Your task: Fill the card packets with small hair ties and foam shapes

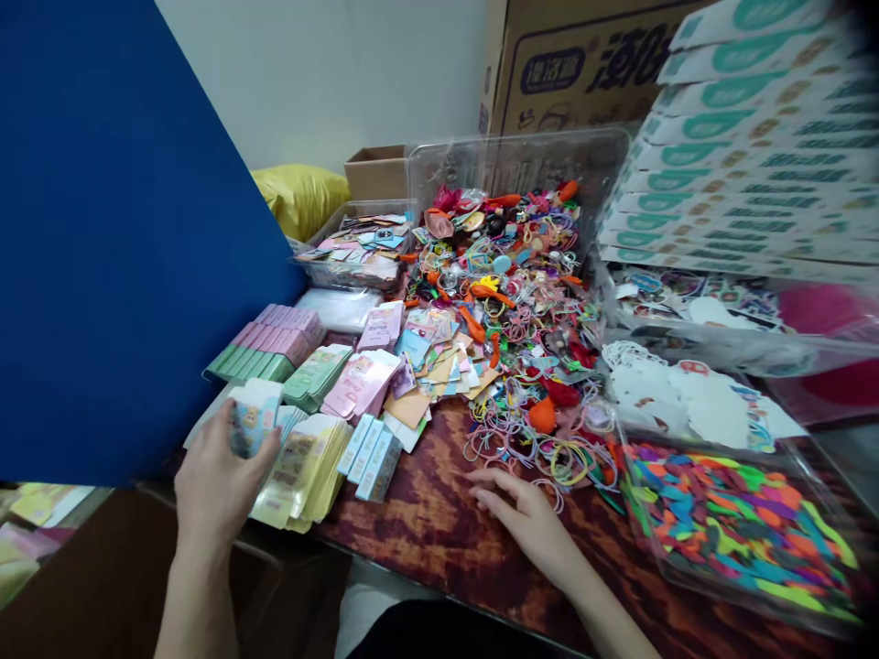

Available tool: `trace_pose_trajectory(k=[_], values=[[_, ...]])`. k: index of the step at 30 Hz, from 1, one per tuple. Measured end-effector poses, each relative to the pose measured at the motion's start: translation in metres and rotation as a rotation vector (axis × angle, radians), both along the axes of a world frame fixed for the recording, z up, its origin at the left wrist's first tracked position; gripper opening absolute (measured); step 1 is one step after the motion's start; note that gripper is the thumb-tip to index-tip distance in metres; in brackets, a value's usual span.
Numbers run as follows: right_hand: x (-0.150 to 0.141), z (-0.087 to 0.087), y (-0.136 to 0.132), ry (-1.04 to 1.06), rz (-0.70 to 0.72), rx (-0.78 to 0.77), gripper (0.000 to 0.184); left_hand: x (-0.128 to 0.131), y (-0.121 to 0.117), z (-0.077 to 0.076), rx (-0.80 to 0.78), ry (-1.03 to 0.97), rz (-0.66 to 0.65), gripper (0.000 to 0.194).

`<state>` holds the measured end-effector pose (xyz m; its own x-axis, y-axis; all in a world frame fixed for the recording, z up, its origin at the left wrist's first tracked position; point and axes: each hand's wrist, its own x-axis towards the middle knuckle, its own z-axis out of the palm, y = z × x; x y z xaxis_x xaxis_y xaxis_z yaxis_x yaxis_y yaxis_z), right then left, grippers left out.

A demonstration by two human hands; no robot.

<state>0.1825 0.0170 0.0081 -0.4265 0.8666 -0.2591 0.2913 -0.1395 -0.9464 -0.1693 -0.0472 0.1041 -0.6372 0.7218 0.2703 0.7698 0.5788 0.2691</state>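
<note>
My left hand [218, 471] grips a light-blue flat carton with small printed figures [255, 416] between thumb and fingers. Just right of it lies a stack of yellow flat cartons [302, 471], with green cartons [317, 375] and pink cartons [361, 383] behind. Several folded blue-and-white small boxes [371, 459] stand side by side to the right of the yellow stack. My right hand [518, 517] rests low over the table, fingers stretched out and holding nothing. Its fingertips are close to a tangle of coloured hair ties [563, 462].
A clear bin [518, 151] spills mixed trinkets over the brown table [418, 513]. Right of it stand a tray of colourful balloons [742, 522] and stacked white boxes [748, 146]. A blue panel [124, 229] rises at left. Behind are a yellow bag [302, 197] and a large cardboard box [577, 73].
</note>
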Motion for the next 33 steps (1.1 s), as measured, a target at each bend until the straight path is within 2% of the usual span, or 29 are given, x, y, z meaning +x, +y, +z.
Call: trace_pose_trajectory(k=[1,4,6,9,13,19,22,27,30,33], values=[[-0.001,0.001,0.001,0.003,0.004,0.000,0.027,0.016,0.003,0.004,0.067,0.015,-0.060,0.073],[-0.007,0.007,0.005,0.057,-0.008,-0.013,0.031,0.074,0.015,0.002,0.163,-0.109,-0.456,0.069],[-0.012,0.013,0.007,0.134,-0.031,-0.046,0.037,0.112,0.024,-0.007,0.103,-0.257,-0.656,0.068],[-0.017,0.021,0.009,0.303,-0.090,-0.079,0.045,0.154,0.033,-0.024,0.022,-0.418,-0.807,0.071],[-0.017,0.017,0.009,0.440,-0.226,-0.153,0.047,0.175,0.039,-0.045,-0.088,-0.483,-0.790,0.074],[-0.017,-0.005,0.016,0.354,-0.306,-0.195,0.052,0.174,0.040,-0.073,-0.214,-0.482,-0.739,0.068],[-0.023,-0.008,0.019,0.375,-0.274,-0.243,0.051,0.172,0.040,-0.080,-0.157,-0.483,-0.708,0.067],[-0.038,-0.006,0.026,0.456,-0.210,-0.294,0.052,0.170,0.044,-0.077,-0.009,-0.467,-0.669,0.065],[-0.037,-0.007,0.029,0.349,-0.243,-0.191,0.056,0.170,0.047,-0.075,0.088,-0.473,-0.660,0.064],[-0.027,-0.001,0.025,0.138,-0.373,0.140,0.049,0.169,0.048,-0.075,0.175,-0.454,-0.626,0.062]])
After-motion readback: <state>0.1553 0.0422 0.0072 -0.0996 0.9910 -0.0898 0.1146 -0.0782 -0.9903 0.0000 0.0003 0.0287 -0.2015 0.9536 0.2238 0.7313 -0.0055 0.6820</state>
